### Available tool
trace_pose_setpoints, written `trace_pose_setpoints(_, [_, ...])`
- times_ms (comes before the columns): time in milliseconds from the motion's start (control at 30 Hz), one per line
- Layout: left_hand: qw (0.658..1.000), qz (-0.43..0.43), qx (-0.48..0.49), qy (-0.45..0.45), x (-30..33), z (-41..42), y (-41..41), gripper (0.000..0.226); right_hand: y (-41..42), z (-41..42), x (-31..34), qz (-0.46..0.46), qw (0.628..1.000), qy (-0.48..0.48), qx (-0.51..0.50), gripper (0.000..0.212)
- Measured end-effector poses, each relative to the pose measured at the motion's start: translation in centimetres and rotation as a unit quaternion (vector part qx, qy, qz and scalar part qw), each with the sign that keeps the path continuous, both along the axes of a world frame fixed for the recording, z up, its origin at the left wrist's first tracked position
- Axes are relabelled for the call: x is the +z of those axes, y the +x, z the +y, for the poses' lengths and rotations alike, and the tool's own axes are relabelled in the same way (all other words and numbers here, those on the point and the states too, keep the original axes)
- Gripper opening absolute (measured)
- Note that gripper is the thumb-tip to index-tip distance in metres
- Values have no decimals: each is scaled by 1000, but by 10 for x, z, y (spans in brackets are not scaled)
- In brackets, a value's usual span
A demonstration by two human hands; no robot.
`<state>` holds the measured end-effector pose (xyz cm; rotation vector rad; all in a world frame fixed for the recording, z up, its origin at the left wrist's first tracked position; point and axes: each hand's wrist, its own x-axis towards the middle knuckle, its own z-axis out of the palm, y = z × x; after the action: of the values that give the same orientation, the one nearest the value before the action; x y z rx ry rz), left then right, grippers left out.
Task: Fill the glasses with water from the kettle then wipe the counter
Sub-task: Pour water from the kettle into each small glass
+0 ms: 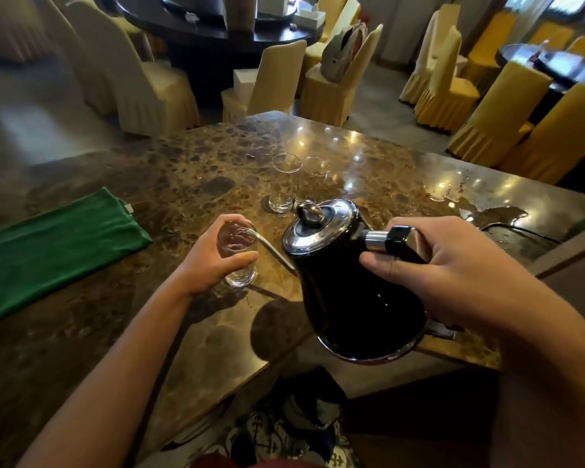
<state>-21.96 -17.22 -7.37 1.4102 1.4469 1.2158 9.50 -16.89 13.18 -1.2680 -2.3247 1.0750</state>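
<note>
My right hand (429,261) grips the handle of a black kettle (348,298) with a chrome lid, tilted to the left above the brown marble counter (183,184). Its thin spout (271,246) reaches into the mouth of a clear glass (238,275), which stands on the counter with my left hand (210,258) wrapped around it. Two more tall clear glasses stand behind, one (282,184) at the left and one (316,170) beside it at the right. A green cloth (54,244) lies folded on the counter at the left.
A puddle of spilled water (480,207) spreads over the counter's far right, beside a dark cable (520,231). Chairs in yellow and cream covers (274,82) and dark round tables stand beyond the counter. The counter's near edge runs just under the kettle.
</note>
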Motion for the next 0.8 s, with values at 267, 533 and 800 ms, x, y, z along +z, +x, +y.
trace_pose_setpoints(267, [1000,-25,-2,6,-8,3,-4,65,3,-1,-3,-21,1000,19,3,22])
trace_pose_setpoints(533, [1000,-25,-8,2,-4,3,-3,60,0,-1,0,-34,999,23,15,22])
trace_pose_setpoints(800, [999,-35,-8,-3,-4,2,-2,66,6,3,-5,-17,1000,9,15,23])
